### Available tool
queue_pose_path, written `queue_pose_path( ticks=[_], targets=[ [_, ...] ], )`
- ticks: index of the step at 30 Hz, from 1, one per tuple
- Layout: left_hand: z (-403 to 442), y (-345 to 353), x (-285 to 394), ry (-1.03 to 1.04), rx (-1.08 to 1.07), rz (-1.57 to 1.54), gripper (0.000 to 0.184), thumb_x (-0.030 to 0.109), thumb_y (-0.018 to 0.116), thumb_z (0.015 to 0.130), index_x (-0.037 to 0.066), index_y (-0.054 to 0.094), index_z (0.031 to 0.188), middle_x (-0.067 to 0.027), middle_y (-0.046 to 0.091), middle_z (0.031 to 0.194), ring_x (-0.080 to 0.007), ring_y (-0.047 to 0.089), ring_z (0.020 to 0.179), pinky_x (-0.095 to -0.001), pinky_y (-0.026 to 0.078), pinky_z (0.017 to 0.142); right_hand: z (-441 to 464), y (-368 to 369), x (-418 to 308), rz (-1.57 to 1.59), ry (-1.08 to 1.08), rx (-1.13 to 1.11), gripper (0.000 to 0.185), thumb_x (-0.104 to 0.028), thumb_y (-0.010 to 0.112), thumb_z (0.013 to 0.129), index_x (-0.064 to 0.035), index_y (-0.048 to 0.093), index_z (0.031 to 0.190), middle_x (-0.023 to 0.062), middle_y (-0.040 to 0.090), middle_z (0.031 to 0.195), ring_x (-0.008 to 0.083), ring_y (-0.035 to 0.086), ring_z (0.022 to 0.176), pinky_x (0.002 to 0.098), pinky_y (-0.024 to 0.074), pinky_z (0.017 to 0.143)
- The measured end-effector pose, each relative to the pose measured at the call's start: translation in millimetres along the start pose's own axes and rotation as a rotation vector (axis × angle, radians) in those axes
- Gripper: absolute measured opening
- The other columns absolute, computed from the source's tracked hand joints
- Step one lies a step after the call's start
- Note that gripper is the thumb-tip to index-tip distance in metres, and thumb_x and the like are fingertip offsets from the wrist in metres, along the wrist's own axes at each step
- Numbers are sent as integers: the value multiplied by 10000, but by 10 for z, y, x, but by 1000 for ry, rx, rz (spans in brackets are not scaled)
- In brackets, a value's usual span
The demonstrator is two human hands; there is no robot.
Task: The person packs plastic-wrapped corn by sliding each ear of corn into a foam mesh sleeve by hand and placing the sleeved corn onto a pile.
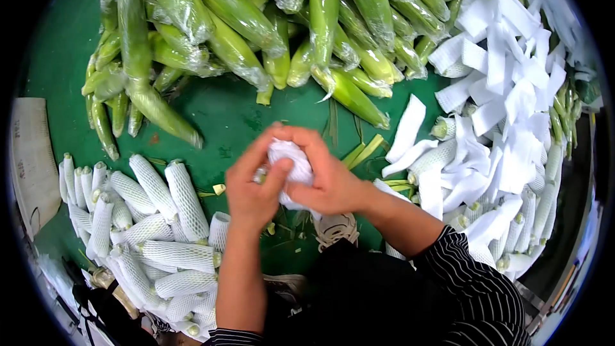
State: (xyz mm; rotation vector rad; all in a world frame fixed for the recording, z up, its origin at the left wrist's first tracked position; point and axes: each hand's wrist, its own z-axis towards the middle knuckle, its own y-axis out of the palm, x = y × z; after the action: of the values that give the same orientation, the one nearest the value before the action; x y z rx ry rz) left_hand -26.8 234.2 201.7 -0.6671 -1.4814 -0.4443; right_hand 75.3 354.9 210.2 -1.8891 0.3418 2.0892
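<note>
Between my two hands is a white foam wrap [291,165], crumpled and bunched; whatever it encloses, I cannot make out. My left hand [253,186] grips it from the left, with the thumb pressed on its front. From the right, my right hand [323,176] curls its fingers over the top, thumb across the lower part. Both hands are above the green table [224,131]. A few cut leaf scraps [366,152] lie just right of them.
Green tapered vegetables in clear film [240,16] are heaped at the back. Vegetables in white foam net sleeves [186,198] are piled at the left front. White foam strips [512,90] cover more sleeved vegetables [519,234] on the right. A shoe [336,230] shows below.
</note>
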Motion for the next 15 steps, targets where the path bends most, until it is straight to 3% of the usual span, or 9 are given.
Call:
queue_pose_path(
  ticks=[1,4,5,8,9,10,12,15],
  targets=[
    [-17,-2,-16,-13,56,-15,345,152,770,871,-10,665,1157,-77,684,973,-139,638,874,-265,511,804,-21,-19,-103,57,123,-77,725,-61,594,900,-38,244,1535,163,456,1404,221,512,1242,321,425,1029],
    [-143,28,-56,-90,178,-27,244,142,735,906,-15,676,1084,-72,688,1006,-142,636,897,-275,509,819,-161,-55,102,729,375,-135,638,-98,536,989,-55,234,1549,139,445,1420,199,504,1244,332,443,1006],
    [-137,63,-34,-93,211,-52,209,139,724,914,-15,673,1046,-67,688,984,-138,632,882,-274,507,808,-166,-44,57,681,318,-161,576,-139,476,1046,-61,220,1556,116,496,1333,173,539,1171,327,466,967],
    [-162,17,-10,-126,231,-48,157,134,712,922,-11,658,948,-64,685,918,-131,622,843,-269,498,778,-199,-10,95,886,355,-228,606,-133,512,1031,-66,220,1559,91,549,1193,142,571,1065,300,485,912],
    [-189,-29,-23,-144,224,-28,154,134,712,921,-9,652,917,-65,684,896,-129,619,830,-266,495,767,-172,19,103,715,313,-252,644,-112,542,1016,-71,207,1564,71,564,1085,127,582,985,277,493,866],
    [-218,-38,-31,-93,224,52,159,123,706,918,-2,629,856,-73,673,841,-128,614,805,-266,490,738,-178,34,77,637,388,-222,633,-138,617,989,-38,274,1511,95,582,1197,141,584,1075,314,482,927],
    [-314,-40,-66,-94,179,-57,136,100,701,905,6,629,838,-77,657,816,-137,602,758,-272,485,707,-165,97,-35,361,442,-71,472,-161,766,879,-37,526,1267,50,575,989,149,588,897,297,490,829],
    [-416,-88,-247,-13,93,-214,182,139,706,900,12,604,819,-79,628,780,-161,577,697,-276,465,655,-23,16,-172,-296,-104,-100,374,-192,860,760,-68,582,978,47,582,906,209,593,854,334,485,785]
  ],
)
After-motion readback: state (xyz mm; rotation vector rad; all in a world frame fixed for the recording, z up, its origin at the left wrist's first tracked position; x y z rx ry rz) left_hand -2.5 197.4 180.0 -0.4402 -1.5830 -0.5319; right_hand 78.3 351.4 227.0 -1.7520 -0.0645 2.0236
